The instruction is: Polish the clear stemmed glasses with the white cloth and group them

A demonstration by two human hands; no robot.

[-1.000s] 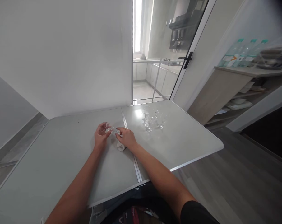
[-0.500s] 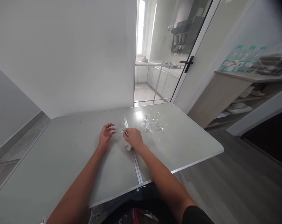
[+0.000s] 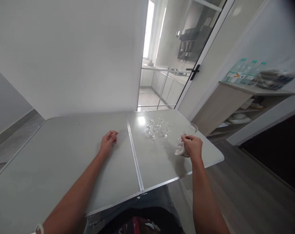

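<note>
My right hand (image 3: 194, 145) is raised over the table's right part, its fingers closed on a clear stemmed glass (image 3: 191, 129). A crumpled white cloth (image 3: 181, 149) hangs from the same hand, under the glass. My left hand (image 3: 109, 141) hovers above the table left of the metal seam, fingers loosely curled with nothing in them. Several clear stemmed glasses (image 3: 153, 133) stand grouped on the table (image 3: 159, 165), between my two hands and farther back.
A metal seam (image 3: 134, 151) splits the tabletop, which meets a white wall at the back. Behind it is a glass door with a black handle (image 3: 195, 72). On the right, a wooden shelf unit (image 3: 218, 104) carries plastic bottles (image 3: 246, 72) and a wrapped bundle (image 3: 271, 79).
My right hand has swung right, away from my left hand, carrying the glass and the cloth past the grouped glasses. My left hand has stayed near its place, its fingers more curled.
</note>
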